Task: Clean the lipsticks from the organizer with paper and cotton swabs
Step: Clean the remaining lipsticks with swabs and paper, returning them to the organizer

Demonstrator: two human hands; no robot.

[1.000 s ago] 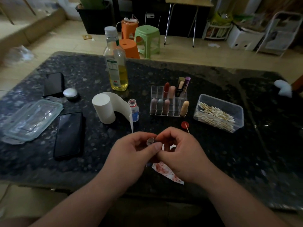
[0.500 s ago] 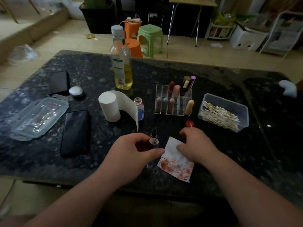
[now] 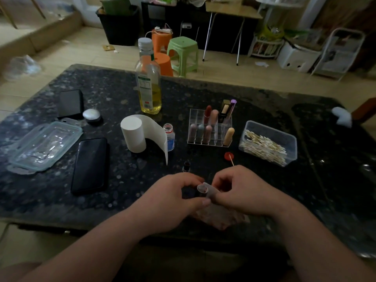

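The worktop [image 3: 126,180] is black, flecked with grey. At eleven o'clock a bottle [image 3: 149,92] holds yellow oil under a white cap and has a green label. Nearer, the paper roll [image 3: 134,135] is white and the small bottle [image 3: 169,138] is blue with a red neck. At one o'clock the clear organizer [image 3: 195,117] holds lipsticks [image 3: 208,113] in red, pink, grey and beige. The cotton swabs [image 3: 262,147] have white tips and tan stems. The cap [image 3: 202,188] in my fingers [image 3: 200,202] is clear.

Dim, underexposed table [image 3: 254,94] against a brighter daylit floor [image 3: 234,72] beyond, with soft blur and wide-angle bending at the edges
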